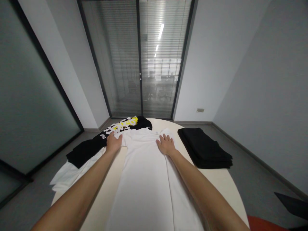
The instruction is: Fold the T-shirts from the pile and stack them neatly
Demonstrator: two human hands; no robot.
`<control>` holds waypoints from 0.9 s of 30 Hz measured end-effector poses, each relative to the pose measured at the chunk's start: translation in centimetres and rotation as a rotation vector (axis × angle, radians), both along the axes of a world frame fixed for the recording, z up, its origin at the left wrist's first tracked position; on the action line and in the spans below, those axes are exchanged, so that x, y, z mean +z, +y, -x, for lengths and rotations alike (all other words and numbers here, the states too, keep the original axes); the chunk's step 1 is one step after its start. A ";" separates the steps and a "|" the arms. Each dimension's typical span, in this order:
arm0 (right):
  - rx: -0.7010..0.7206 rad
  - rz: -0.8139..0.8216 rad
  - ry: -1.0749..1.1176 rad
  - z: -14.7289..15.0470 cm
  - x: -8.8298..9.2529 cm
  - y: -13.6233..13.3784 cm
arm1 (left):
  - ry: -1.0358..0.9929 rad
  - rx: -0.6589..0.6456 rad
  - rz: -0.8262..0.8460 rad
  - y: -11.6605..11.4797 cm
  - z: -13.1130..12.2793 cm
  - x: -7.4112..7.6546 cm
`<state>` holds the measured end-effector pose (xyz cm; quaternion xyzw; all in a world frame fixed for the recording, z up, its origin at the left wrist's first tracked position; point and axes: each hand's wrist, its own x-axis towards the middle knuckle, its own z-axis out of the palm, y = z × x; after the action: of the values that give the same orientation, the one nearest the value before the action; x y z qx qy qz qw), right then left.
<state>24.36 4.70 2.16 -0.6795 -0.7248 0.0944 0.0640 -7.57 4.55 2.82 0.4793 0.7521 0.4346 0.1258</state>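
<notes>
A white T-shirt [146,179] lies spread lengthwise on the table, its right side folded inward along a long straight edge. My left hand [114,143] rests at the end of its left sleeve, thumb apart from the fingers; the fingertips are hard to make out. My right hand [166,145] lies flat with spread fingers on the folded part near the shoulder. Left of the shirt is a black garment with white and yellow print [93,148], on top of other white clothing [66,175].
A stack of folded black clothes [204,149] sits on the right of the round cream table [218,179]. Beyond the table stands a glass partition with blinds [141,64]. Something red [264,224] and a dark object [292,203] show at the lower right.
</notes>
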 end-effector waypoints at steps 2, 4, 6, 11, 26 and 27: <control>-0.039 0.035 0.011 0.5 0.0 0.1 | -0.016 0.001 0.036 0.2 1.1 -0.6; -0.056 0.008 0.015 1.1 0.4 0.4 | -0.021 -0.017 0.040 -0.1 1.3 -1.1; -0.025 -0.089 0.022 2.0 0.9 0.7 | -0.013 -0.036 0.009 -0.6 1.1 -1.6; 0.069 -0.147 0.148 4.8 1.4 2.1 | 0.006 -0.075 -0.095 -1.6 0.7 -2.6; 0.007 -0.045 0.248 7.9 1.0 6.1 | -0.022 -0.090 -0.302 -2.7 0.2 -2.3; 0.011 -0.058 0.245 7.9 1.1 6.3 | -0.026 -0.095 -0.315 -2.7 0.1 -2.3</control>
<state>16.48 11.01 3.22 -0.6567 -0.7178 0.1559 0.1711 -7.69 1.82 0.56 0.5225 0.6493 0.5470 0.0792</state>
